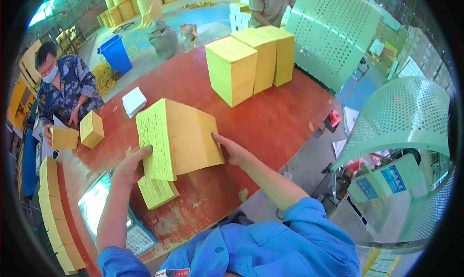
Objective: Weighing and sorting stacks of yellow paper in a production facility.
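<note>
Between my two hands is a thick stack of yellow paper [193, 137], tilted above the table, its left face marked with rows of curved cuts. My left hand [130, 167] grips its left edge with the thumb on the patterned face. On the opposite edge my right hand [231, 150] presses with its thumb; its other fingers are partly hidden. Beneath the held stack, a smaller patterned yellow paper bundle [157, 192] lies on the red-brown table [169, 76]. A counter scale [140, 238] with a shiny plate sits by my left forearm.
Tall yellow paper blocks [232, 74] stand at the table's far side. White sheets [134, 102] lie left of centre. At left, a masked co-worker [67, 83] touches a yellow block [64, 138]. Perforated green metal guards [333, 33] rise at right. More yellow blocks [55, 214] line the left edge.
</note>
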Available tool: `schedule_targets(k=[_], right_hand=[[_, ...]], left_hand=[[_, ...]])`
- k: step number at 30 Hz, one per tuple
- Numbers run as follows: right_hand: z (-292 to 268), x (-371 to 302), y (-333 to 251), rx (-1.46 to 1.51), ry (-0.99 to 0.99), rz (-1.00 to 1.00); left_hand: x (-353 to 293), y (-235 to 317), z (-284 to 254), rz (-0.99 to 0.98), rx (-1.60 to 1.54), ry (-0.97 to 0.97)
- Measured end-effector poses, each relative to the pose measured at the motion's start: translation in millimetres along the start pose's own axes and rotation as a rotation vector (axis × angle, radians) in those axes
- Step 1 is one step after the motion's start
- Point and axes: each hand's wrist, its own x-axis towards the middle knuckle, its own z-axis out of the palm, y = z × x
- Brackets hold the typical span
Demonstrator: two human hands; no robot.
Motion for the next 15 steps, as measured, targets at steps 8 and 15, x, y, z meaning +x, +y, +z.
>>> schedule_targets(k=[8, 15], right_hand=[[-16.5, 97.3, -72.0, -0.031, 0.022, -0.084], [-52.9, 71.5, -87.5, -0.143, 0.25, -0.148]], left_hand=[[77.5, 15.2, 12.7, -0.036, -0.375, -0.05], [138.5, 41.5, 84.4, 0.07, -0.222, 0.005]])
